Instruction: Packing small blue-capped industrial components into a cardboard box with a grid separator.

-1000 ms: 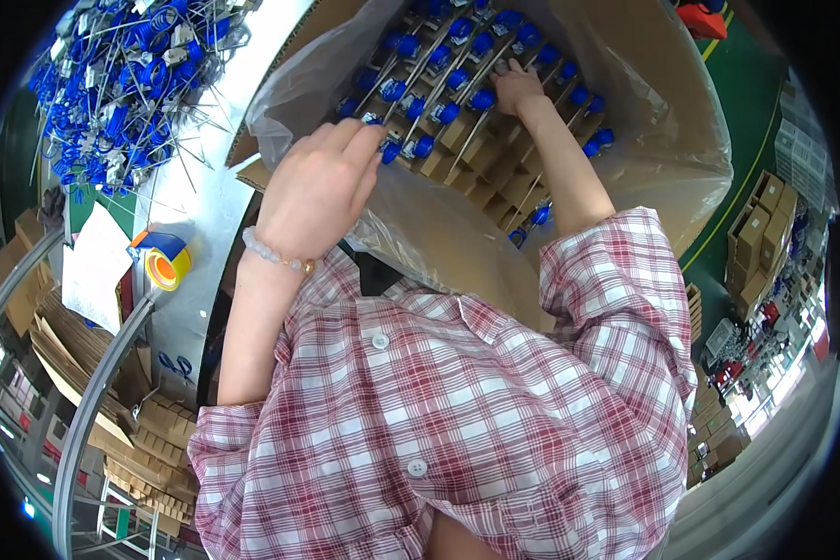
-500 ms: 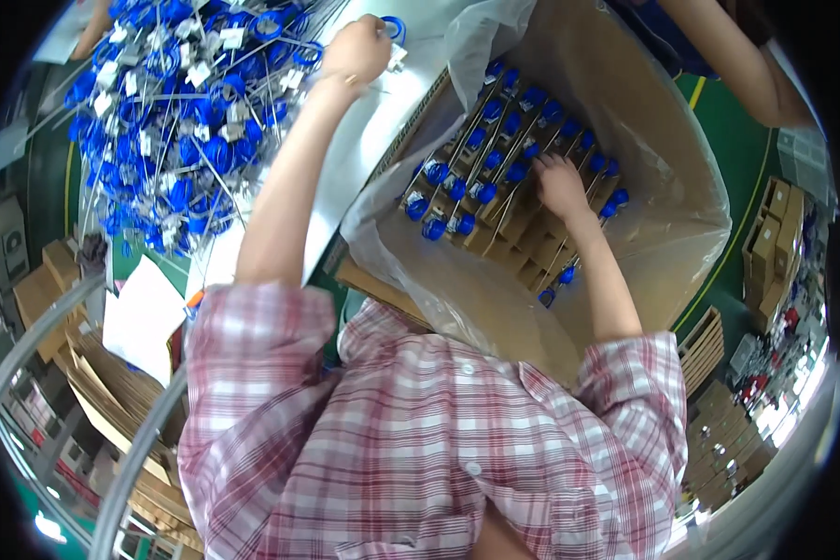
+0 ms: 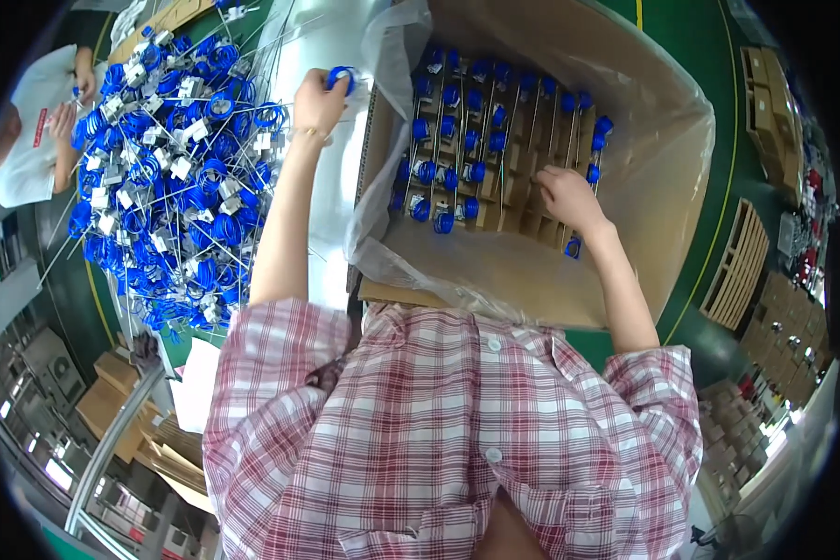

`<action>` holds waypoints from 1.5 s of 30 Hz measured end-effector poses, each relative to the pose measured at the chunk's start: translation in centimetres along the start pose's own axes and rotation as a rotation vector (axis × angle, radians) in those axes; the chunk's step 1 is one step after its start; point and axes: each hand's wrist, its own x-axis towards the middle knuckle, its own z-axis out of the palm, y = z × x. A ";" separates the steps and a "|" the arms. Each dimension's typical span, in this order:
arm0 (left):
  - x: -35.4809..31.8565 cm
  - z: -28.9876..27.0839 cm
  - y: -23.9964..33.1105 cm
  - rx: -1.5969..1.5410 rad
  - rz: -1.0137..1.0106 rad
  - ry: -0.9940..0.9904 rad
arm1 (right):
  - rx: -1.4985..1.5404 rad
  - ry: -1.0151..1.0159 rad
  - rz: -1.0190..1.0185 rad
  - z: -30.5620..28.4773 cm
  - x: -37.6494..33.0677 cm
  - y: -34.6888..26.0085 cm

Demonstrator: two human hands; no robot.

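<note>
My left hand (image 3: 317, 105) is closed on a blue cable coil (image 3: 342, 80), held over the metal tabletop beside the carton. To its left lies a large heap of blue cable coils (image 3: 219, 107) with white tags and thin metal rods. My right hand (image 3: 572, 198) is inside the carton (image 3: 658, 140), over the cardboard dividers (image 3: 518, 191). Its fingers are bent together; what they hold, if anything, cannot be made out. Rows of rods with blue coils (image 3: 448, 177) lie across the dividers, mostly left of and beyond this hand. One blue coil (image 3: 573, 247) sits just below it.
A clear plastic liner (image 3: 387, 75) hangs over the carton's left rim. The metal tabletop (image 3: 331, 210) runs between heap and carton. At the far left another person (image 3: 42, 131) in white is at the heap's edge. A metal rail (image 3: 112, 448) stands at lower left, a wooden pallet (image 3: 735, 266) at right.
The view has turned, so the carton and heap sit differently in it. My left hand still holds a blue coil; my right hand stays in the carton. A person in white now shows at left.
</note>
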 end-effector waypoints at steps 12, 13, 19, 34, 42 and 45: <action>-19.2 -14.7 21.5 0.173 0.552 -0.142 | 0.045 -0.097 0.185 -4.5 -2.2 5.1; -19.4 -14.1 22.4 0.300 0.594 -0.242 | 0.071 -0.137 0.232 -4.5 -1.7 5.6; -18.6 -2.0 21.6 0.460 0.940 -0.706 | 0.422 -0.303 0.428 -5.0 1.5 3.8; -12.7 10.9 5.7 0.292 0.861 -0.785 | -0.173 -0.601 -0.009 6.7 4.8 1.2; -14.2 17.3 6.9 0.330 0.814 -0.690 | 0.271 -0.375 0.012 7.9 2.0 7.3; -15.7 19.2 8.2 0.439 0.474 -0.476 | 0.813 -0.317 0.127 7.4 1.1 10.9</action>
